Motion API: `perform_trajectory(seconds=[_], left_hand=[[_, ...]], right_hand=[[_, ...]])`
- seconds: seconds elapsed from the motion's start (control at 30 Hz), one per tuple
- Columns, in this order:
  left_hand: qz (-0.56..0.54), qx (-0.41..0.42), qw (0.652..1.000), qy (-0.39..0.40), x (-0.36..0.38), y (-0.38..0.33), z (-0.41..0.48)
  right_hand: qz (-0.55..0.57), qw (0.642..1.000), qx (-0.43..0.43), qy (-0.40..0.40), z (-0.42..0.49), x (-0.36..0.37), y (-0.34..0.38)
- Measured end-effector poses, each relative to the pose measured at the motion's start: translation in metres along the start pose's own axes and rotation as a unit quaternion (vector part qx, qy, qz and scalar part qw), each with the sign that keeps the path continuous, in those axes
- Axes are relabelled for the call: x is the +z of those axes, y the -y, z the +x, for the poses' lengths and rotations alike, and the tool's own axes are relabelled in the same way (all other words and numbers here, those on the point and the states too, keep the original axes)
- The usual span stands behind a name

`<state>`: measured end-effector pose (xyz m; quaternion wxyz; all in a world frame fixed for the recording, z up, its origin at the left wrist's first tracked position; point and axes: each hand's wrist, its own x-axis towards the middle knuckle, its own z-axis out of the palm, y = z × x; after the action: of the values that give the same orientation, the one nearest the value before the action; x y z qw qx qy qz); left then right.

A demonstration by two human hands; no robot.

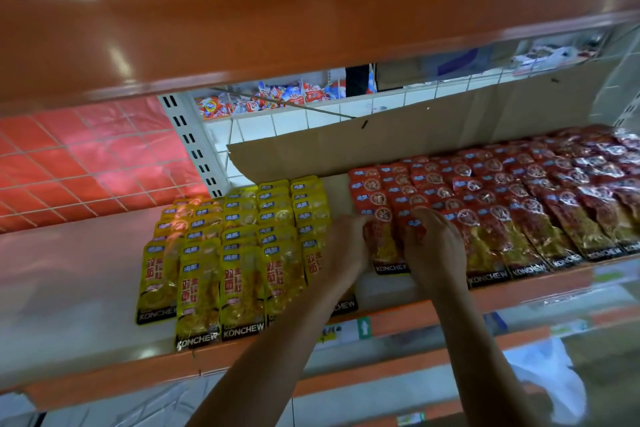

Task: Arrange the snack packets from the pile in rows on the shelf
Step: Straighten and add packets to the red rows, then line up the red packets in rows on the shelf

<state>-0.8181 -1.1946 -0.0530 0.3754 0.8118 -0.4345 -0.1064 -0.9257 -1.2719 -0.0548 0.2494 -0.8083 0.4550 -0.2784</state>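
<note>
Red packets [485,204] lie in overlapping rows on the shelf [79,270], at three o'clock from the yellow packets [242,253]. Reaching in from six o'clock, the left hand [346,250] and right hand [433,250] curl their fingers round the leftmost red stack [384,246], gripping it between them.
</note>
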Motion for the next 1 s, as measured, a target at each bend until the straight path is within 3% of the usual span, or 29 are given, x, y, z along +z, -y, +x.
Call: perform_trajectory(seconds=[0.2, 0.27, 0.37, 0.5, 0.73, 1.0], left_hand=[[0.148, 0.052, 0.988, 0.005, 0.015, 0.012, 0.007], [0.149, 0.054, 0.987, 0.026, 0.013, 0.008, 0.004], [0.109, 0.014, 0.993, -0.040, -0.004, 0.002, -0.002], [0.136, 0.010, 0.989, -0.055, -0.035, 0.019, -0.009], [0.188, -0.034, 0.975, -0.113, -0.110, 0.085, -0.040], [0.272, -0.102, 0.934, -0.208, -0.229, 0.199, -0.095]], right_hand=[[0.008, 1.000, -0.008, -0.001, 0.000, -0.001, 0.003], [0.006, 1.000, -0.028, -0.007, -0.002, 0.001, 0.008], [0.002, 0.997, -0.071, 0.006, -0.006, 0.008, 0.021], [0.015, 0.993, -0.113, 0.035, -0.016, 0.028, 0.050], [0.045, 0.979, -0.179, 0.087, -0.049, 0.085, 0.126], [0.057, 0.952, -0.256, 0.157, -0.118, 0.183, 0.251]])
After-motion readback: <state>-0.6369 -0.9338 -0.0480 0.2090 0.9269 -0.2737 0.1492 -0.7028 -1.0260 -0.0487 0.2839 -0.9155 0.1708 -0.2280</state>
